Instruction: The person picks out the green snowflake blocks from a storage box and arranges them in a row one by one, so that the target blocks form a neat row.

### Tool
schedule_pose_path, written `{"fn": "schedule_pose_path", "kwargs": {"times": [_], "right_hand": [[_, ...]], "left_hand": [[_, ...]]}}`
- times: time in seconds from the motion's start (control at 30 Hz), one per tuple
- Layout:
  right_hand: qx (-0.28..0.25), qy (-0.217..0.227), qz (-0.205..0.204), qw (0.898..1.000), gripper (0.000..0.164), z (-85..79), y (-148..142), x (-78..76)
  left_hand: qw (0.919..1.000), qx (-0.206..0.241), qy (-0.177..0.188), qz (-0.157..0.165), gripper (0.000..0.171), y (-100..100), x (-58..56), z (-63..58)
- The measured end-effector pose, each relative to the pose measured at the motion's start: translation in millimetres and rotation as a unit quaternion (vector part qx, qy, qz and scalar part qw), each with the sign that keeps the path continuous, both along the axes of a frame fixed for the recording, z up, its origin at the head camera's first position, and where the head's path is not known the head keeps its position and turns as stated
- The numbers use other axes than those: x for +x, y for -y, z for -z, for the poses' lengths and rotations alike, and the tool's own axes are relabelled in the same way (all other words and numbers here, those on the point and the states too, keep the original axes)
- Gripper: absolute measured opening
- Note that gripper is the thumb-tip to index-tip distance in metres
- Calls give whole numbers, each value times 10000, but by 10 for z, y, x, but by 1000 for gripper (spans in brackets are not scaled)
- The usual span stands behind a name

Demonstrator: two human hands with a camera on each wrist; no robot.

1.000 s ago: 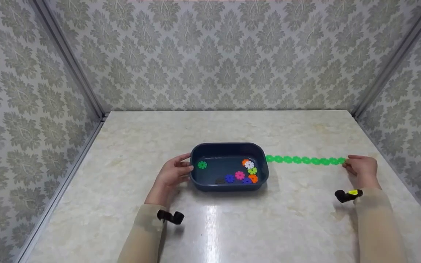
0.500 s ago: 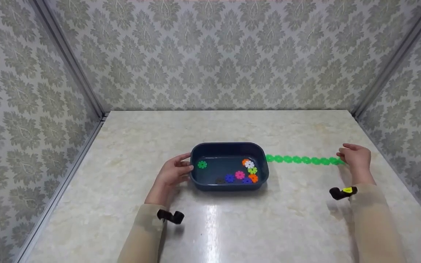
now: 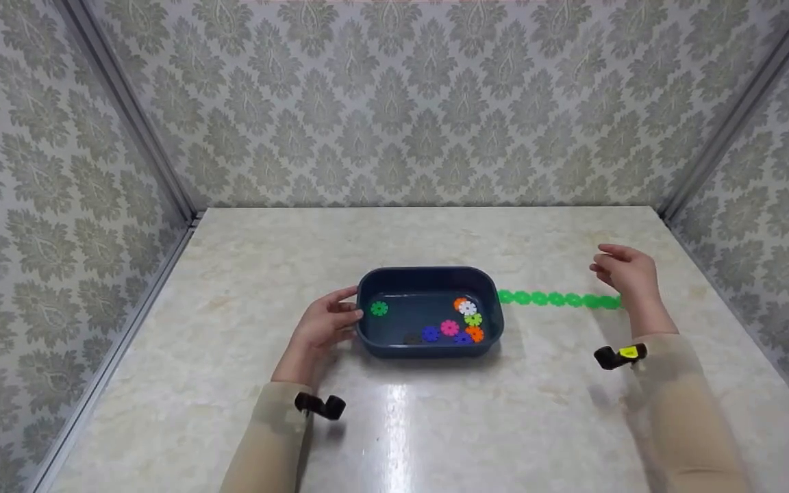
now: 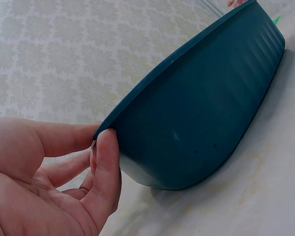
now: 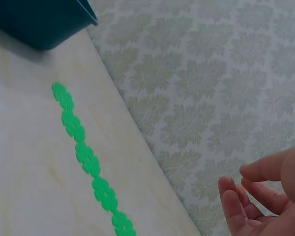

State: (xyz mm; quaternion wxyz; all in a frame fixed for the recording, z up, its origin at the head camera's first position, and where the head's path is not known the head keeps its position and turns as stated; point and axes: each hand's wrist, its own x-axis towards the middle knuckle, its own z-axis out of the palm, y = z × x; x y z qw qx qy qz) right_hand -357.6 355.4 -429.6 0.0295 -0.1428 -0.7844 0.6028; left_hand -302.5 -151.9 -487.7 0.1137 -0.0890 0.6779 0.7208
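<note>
A dark blue plastic basin (image 3: pixel 429 350) stands on the table; my left hand (image 3: pixel 322 323) pinches its left rim. The left wrist view shows the thumb and a finger (image 4: pixel 108 160) at the edge of the basin (image 4: pixel 187 113). Lying right of the basin, a straight chain of linked green snowflake discs (image 3: pixel 556 299) reaches toward my right wrist. My right hand (image 3: pixel 631 274) hovers over the chain's right end, fingers loosely bent and holding nothing. That end is hidden behind the hand in the head view. In the right wrist view, the chain (image 5: pixel 87 158) lies apart from the fingers (image 5: pixel 233 206).
Inside the basin, a green disc (image 3: pixel 379 309) lies at the left. Several loose discs, including a pink one (image 3: pixel 449 328) and a white one (image 3: pixel 468 309), lie toward its right. The pale table (image 3: pixel 435 424) is bordered by patterned walls (image 3: pixel 394 103).
My right hand has let go of the chain's right end, risen, and moved left and away from me. The chain has stayed in place. My left hand and the basin are still.
</note>
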Motion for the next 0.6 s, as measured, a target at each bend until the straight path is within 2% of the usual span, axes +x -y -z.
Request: {"fn": "schedule_pose_path", "kwargs": {"times": [0.3,0.6], "right_hand": [[-55,-306,-1017,9943,53,-149,530,18],[-186,-335,-1716,9844,43,-176,1193,29]], "left_hand": [[10000,-31,-59,34,57,-10,8,-9],[9999,34,-94,67,57,1,8,-2]]}}
